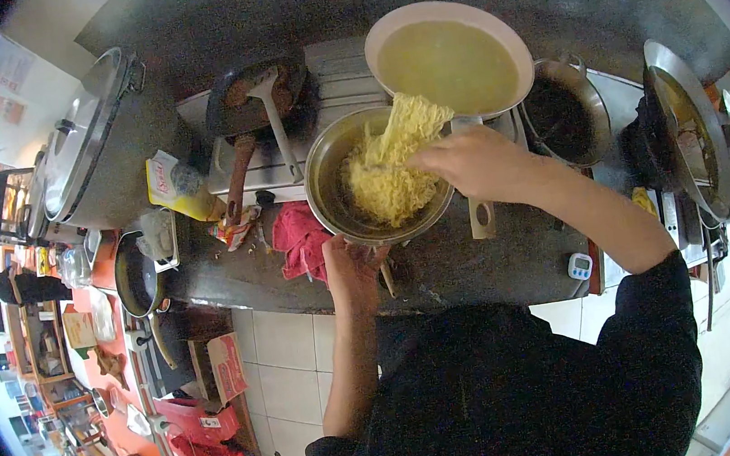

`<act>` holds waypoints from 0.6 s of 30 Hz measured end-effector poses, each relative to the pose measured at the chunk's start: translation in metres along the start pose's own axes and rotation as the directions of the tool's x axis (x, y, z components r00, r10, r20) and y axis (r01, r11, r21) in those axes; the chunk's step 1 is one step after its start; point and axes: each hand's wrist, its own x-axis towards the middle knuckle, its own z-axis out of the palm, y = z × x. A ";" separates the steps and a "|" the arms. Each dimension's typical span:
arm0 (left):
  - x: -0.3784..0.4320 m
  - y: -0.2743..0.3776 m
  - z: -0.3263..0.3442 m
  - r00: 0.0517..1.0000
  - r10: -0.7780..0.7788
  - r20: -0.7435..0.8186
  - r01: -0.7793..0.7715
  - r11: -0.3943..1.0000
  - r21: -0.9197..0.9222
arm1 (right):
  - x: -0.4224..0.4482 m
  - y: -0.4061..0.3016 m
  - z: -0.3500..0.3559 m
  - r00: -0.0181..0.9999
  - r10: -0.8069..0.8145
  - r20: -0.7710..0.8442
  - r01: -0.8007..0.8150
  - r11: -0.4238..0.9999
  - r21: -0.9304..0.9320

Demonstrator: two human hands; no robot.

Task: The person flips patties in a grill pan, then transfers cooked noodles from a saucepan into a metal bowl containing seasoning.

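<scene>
A stainless steel bowl holds a heap of yellow noodles. My left hand grips the near rim of the bowl at its lower left. Above the bowl's right side, my right hand is closed around a thin utensil, mostly hidden by fingers and noodles. Part of the noodles hangs folded over the bowl's far edge, close to a pale pan full of cloudy yellowish liquid. The pan's handle points towards me. A crumpled red cloth lies beside my left hand.
Back left, a dark frying pan has a slotted turner resting in it. A large lidded pot and a yellow-and-white pouch stand left. To the right are a dark-bottomed pot, a wok and a digital timer.
</scene>
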 end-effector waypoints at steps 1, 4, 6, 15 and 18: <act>0.000 0.001 0.000 1.000 0.001 -0.002 -0.001 1.000 -0.001 | -0.003 -0.007 -0.009 1.000 -0.002 0.001 0.002 1.000 0.001; -0.001 0.002 0.000 0.999 0.003 0.047 -0.002 0.999 -0.032 | -0.013 -0.019 -0.033 0.996 -0.081 0.029 0.083 0.994 -0.070; -0.002 0.003 0.001 1.000 -0.012 0.024 0.013 0.998 -0.065 | -0.022 -0.017 -0.043 0.984 -0.171 -0.045 0.169 0.985 -0.043; -0.001 0.003 0.004 0.999 -0.013 0.042 0.015 0.999 -0.047 | -0.046 0.043 -0.062 0.802 0.291 -0.522 -0.278 0.955 0.104; -0.003 0.003 0.001 0.997 0.048 0.058 -0.047 0.999 -0.020 | -0.049 0.067 -0.046 0.715 0.552 -0.430 -0.470 0.834 0.290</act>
